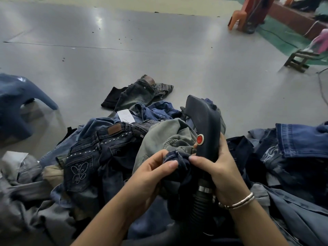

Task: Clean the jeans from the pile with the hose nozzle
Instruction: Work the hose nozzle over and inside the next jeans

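Note:
A big pile of jeans [99, 157] covers the floor in front of me. My right hand [221, 167] grips the dark hose nozzle [204, 125], which has a red button [200, 139] and a ribbed hose [198, 206] running down from its handle. The nozzle's head points up and away. My left hand [152, 173] pinches a bunched piece of dark denim [177, 162] right beside the nozzle handle; my right fingertips touch the same cloth. A grey-green pair of jeans [168, 134] lies just behind it.
More jeans [142, 93] lie apart on the grey floor beyond the pile. A blue plastic stool [19, 103] stands at the left. At the far right are an orange stool [237, 18], a wooden stool [300, 61] and cables [321, 86].

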